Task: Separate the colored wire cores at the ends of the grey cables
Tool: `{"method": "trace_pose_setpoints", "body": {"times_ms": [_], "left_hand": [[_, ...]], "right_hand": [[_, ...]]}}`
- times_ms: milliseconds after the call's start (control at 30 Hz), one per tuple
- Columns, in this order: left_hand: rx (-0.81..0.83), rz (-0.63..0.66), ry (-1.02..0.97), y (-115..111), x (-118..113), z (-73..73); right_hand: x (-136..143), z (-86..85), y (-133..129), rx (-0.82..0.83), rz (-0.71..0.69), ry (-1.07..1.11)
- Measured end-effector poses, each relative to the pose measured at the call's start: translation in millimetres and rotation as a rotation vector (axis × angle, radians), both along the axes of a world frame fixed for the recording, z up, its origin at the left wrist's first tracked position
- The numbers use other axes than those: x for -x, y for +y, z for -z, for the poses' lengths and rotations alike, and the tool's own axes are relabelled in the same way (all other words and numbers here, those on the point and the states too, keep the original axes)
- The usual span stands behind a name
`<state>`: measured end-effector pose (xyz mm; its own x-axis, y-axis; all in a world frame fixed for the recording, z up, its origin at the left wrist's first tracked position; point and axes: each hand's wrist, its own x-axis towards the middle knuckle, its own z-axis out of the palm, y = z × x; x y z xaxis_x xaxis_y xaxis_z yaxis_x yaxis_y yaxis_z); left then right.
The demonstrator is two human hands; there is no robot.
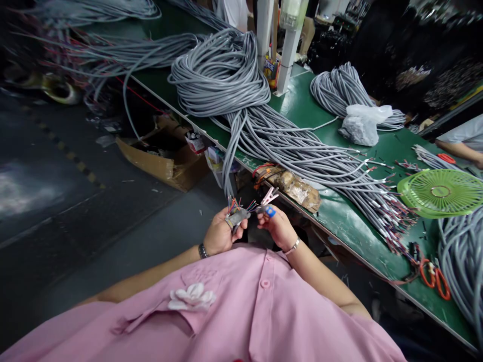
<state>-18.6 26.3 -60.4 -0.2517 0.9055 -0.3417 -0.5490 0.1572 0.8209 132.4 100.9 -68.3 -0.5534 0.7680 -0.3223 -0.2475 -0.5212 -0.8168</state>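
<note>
At the far left, upper part, a yellow roll of tape [60, 89] sits near the floor. Left of the middle, a brown cardboard box [151, 165] stands open, dark inside, with a gray cable dipping down to its edge. At its right side is a small red and white box [195, 145] with dark things poking out of the top. Above, gray cables [219, 75] lie in a big coil on the green table [298, 108], and some hang down to the middle of the picture.

There, the left hand [219, 234] has its fingers curled shut around the gray cable ends [237, 217], with thin colored wires sticking out. Just beside it, the right hand [279, 229] has its thumb and fingers close together; they seem to pinch a pink clip [269, 195], but it is too small to be sure. A bit of blue [270, 211] is on one finger.

Upper right, a see-through white bag [360, 128] is full of something lumpy. Farther right are a green fan [439, 192] and orange-handled scissors [433, 279].
</note>
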Motion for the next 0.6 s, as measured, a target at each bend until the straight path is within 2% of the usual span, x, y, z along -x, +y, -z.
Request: {"method": "trace_pose_setpoints", "body": {"times_ms": [100, 167, 267, 367, 433, 500, 600], "left_hand": [[-0.036, 0.026, 0.023, -2.6, 0.9, -4.1], [-0.090, 0.052, 0.063, -3.5, -0.6, -4.8], [-0.142, 0.079, 0.146, -2.4, -4.6, -4.0], [-0.152, 0.077, 0.218, 0.6, -8.0, -3.1], [-0.152, 0.075, 0.260, 2.4, -8.9, -2.3], [-0.146, 0.075, 0.285, 3.4, -8.8, -1.0], [-0.130, 0.088, 0.292, 3.9, -8.0, 1.5]], "right_hand": [[-6.4, 0.0, 10.8, 0.107, 0.024, 0.071], [-7.3, -3.4, 18.5, 0.104, 0.006, 0.087], [-3.7, -8.3, 26.2, -0.028, 0.001, 0.054], [2.2, -6.6, 28.4, -0.261, 0.145, -0.081], [5.5, -3.0, 28.3, -0.345, 0.213, -0.140], [8.0, -0.4, 28.3, -0.287, 0.181, -0.085], [11.3, -1.2, 29.2, -0.088, 0.090, 0.099]]}}
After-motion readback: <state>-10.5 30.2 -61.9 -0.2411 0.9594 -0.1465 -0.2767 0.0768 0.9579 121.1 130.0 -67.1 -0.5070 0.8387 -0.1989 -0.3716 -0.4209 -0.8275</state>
